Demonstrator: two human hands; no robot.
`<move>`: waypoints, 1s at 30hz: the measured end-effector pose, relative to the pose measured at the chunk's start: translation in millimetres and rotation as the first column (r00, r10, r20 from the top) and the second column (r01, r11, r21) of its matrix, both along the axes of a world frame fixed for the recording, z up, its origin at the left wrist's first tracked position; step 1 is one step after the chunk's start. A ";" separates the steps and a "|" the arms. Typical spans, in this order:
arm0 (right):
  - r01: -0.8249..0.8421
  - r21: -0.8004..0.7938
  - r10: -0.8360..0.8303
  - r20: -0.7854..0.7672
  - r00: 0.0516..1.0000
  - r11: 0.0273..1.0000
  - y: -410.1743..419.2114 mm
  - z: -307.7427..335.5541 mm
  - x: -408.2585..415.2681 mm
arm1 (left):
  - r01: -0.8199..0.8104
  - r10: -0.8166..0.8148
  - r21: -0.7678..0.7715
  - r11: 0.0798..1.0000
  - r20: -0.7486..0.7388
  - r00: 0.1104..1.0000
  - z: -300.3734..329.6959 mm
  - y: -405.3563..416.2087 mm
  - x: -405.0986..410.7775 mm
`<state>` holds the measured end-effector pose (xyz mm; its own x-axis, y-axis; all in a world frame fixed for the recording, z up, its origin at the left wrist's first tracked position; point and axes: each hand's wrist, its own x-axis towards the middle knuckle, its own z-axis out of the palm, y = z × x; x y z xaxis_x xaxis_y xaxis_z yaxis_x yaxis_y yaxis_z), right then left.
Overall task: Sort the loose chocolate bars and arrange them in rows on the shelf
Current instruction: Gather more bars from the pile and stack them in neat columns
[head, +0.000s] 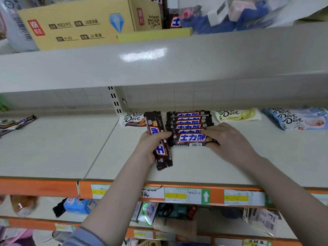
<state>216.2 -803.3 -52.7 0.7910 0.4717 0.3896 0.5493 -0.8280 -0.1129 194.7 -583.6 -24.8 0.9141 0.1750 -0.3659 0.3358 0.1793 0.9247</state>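
We see the left hand (153, 139) wrapped around a small bunch of dark Snickers bars (158, 139), held lengthwise so that they run from the back of the shelf (195, 167) toward its front edge; how many bars are in the bunch we cannot tell, perhaps two. The right hand (229, 139) pinches the right end of the front Snickers bar (192, 139), which lies crosswise on the shelf with its barcode facing us. Behind that bar, a row of Snickers bars (189, 120) lies crosswise too, each overlapping the next, reaching back toward the tiled wall.

To the left of the held bunch, a white-and-brown Dove bar (132, 119) lies flat near the back. To the right of the row we see a pale yellow Dove bar (237, 115), and further right a fanned stack of light blue Dove bars (298, 119). At the far left of the shelf, more dark bars (16, 124) lie loosely heaped. A yellow cardboard box (76, 23) stands on the shelf above.
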 end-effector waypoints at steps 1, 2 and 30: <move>0.001 -0.010 -0.001 0.010 1.000 1.000 -0.5 -0.1 -0.6 | -0.002 0.002 -0.010 1.000 0.006 1.000 -0.6 0.9 -1.9; 0.006 -0.013 -0.006 0.019 1.000 1.000 -0.8 0.1 -1.4 | -0.006 0.007 -0.030 1.000 0.010 1.000 -1.3 1.9 -3.9; 0.092 0.597 0.125 -0.312 0.942 0.797 42.1 33.9 -16.6 | 0.484 -0.492 0.193 0.853 -0.007 0.870 7.9 -4.4 -14.2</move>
<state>199.6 -761.2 -18.8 0.9142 0.2447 0.3230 0.4050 -0.5243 -0.7491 180.5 -588.0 -17.0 0.9129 -0.2380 -0.3316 0.2968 -0.1706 0.9396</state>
